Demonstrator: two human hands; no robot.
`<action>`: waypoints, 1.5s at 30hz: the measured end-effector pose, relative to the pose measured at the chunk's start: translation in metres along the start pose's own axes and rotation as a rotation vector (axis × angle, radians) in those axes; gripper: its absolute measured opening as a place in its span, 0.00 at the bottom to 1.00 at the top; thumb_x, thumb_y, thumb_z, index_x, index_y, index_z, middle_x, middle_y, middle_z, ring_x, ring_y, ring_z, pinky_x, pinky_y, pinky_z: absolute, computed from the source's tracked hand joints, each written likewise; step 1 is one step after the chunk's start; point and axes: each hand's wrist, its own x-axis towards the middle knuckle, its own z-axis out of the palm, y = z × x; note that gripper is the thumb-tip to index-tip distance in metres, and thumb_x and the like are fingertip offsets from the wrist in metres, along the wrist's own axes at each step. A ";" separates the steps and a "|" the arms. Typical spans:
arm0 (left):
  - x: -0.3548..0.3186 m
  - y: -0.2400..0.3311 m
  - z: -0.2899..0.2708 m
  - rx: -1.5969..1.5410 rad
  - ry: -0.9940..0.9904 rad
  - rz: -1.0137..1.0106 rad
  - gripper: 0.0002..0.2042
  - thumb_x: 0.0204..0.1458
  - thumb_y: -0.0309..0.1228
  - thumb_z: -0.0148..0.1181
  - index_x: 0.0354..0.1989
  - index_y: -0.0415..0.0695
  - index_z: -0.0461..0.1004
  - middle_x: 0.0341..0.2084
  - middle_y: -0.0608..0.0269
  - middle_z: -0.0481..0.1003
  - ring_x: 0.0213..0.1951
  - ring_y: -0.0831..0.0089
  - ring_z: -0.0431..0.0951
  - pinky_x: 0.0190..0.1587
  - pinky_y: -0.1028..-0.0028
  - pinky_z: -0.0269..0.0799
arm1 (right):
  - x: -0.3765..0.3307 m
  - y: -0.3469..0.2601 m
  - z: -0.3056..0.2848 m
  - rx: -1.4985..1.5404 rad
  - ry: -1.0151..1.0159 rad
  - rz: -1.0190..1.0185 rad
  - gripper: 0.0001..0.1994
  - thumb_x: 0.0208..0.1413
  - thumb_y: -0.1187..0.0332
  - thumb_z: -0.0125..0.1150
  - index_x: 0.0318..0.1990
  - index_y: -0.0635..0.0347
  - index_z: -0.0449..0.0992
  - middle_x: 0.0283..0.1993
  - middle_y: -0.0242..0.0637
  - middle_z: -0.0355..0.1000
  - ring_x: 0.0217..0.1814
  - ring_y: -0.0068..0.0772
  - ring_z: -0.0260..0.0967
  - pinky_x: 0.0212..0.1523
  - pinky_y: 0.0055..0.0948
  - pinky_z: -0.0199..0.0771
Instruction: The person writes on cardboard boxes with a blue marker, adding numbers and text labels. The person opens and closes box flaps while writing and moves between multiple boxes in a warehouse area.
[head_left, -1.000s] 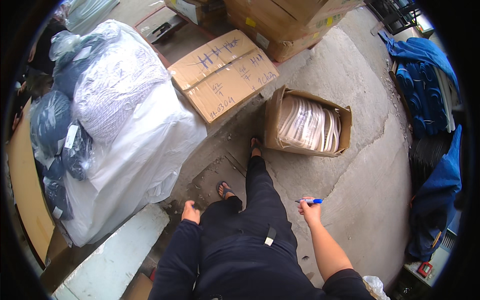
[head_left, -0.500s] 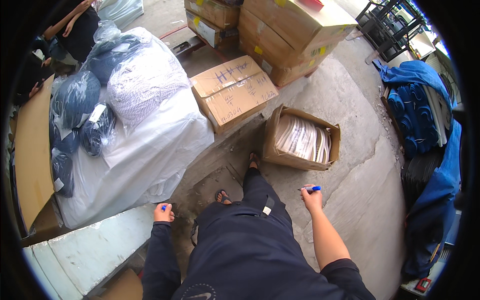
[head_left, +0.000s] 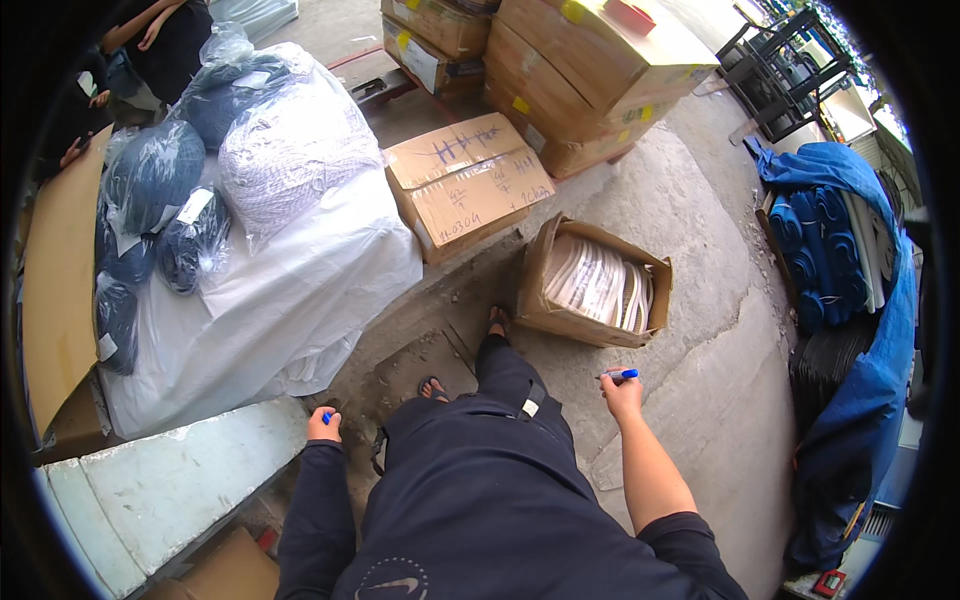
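Note:
My right hand [head_left: 622,393] is closed around a blue marker [head_left: 622,375], held out to my right just below an open cardboard box [head_left: 545,310] filled with white flat packets [head_left: 600,282]. At my left side my left hand [head_left: 323,424] is closed on a small blue cap [head_left: 328,417], close to the corner of a pale grey slab [head_left: 170,480]. My legs in dark trousers and sandals stand on the concrete between both hands.
A closed, written-on carton [head_left: 465,185] lies beyond the open box, with stacked cartons [head_left: 590,70] behind it. Bagged dark and white bundles [head_left: 250,150] rest on white sheeting at the left. Blue fabric rolls [head_left: 815,250] line the right side. Another person [head_left: 150,40] stands at top left.
I have stepped back and straightened, so the view widened. My left hand swung down beside the grey slab, and a blue cap shows in it. My right hand kept the marker.

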 end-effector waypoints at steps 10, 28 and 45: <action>-0.007 0.070 0.010 -0.167 -0.296 -0.181 0.12 0.56 0.25 0.59 0.49 0.41 0.74 0.25 0.61 0.77 0.16 0.74 0.75 0.17 0.72 0.72 | -0.030 0.028 -0.006 0.011 0.051 0.089 0.12 0.53 0.64 0.70 0.41 0.61 0.82 0.30 0.39 0.82 0.31 0.31 0.80 0.36 0.32 0.78; 0.024 0.055 0.013 0.191 -0.288 0.135 0.20 0.53 0.43 0.72 0.26 0.40 0.71 0.17 0.64 0.71 0.13 0.73 0.69 0.16 0.70 0.69 | -0.090 0.068 0.000 0.082 0.111 0.196 0.12 0.54 0.65 0.69 0.41 0.62 0.81 0.29 0.37 0.81 0.30 0.29 0.79 0.34 0.31 0.77; -0.011 0.092 0.007 -0.002 -0.523 -0.151 0.14 0.60 0.38 0.65 0.41 0.37 0.81 0.18 0.62 0.76 0.14 0.77 0.71 0.18 0.73 0.68 | -0.109 0.039 -0.017 0.091 0.117 0.140 0.15 0.58 0.71 0.62 0.53 0.54 0.80 0.32 0.39 0.82 0.31 0.31 0.80 0.36 0.32 0.79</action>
